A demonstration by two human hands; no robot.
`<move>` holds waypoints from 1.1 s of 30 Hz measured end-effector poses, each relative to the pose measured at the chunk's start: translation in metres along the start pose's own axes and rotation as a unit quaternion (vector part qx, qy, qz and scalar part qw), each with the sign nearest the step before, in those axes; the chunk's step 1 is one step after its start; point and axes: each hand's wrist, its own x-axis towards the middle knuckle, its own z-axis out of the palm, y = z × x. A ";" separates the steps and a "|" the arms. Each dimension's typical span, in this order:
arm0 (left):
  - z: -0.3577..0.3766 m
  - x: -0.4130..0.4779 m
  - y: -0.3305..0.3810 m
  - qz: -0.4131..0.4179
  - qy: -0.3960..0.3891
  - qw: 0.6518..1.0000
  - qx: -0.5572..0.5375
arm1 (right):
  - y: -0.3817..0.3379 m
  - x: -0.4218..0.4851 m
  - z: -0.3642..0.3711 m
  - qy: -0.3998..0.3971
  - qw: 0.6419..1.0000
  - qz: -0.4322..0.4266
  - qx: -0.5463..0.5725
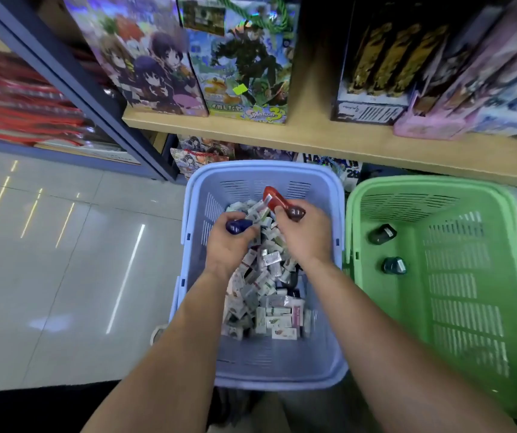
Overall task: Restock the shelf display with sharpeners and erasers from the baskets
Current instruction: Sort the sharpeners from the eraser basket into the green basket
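Note:
A blue basket (260,367) on the floor holds a heap of small boxed erasers (263,295). Both my hands are inside it over the heap. My left hand (229,245) grips a dark blue sharpener (236,225). My right hand (305,232) holds a red sharpener (277,198) and a dark brown one (296,213) between thumb and fingers. The green basket (469,307) to the right holds two dark sharpeners (382,234), (394,265) on its bottom.
A wooden shelf (313,132) runs above the baskets, loaded with printed gift bags (244,64) and boxes (382,73). More bags stand below it behind the blue basket. Tiled floor (63,260) spreads to the left, beside a dark shelf post (72,73).

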 end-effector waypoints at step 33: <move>0.131 -0.085 0.098 0.199 -0.214 0.910 0.292 | 0.059 -0.005 -0.186 0.058 0.998 -0.004 -0.037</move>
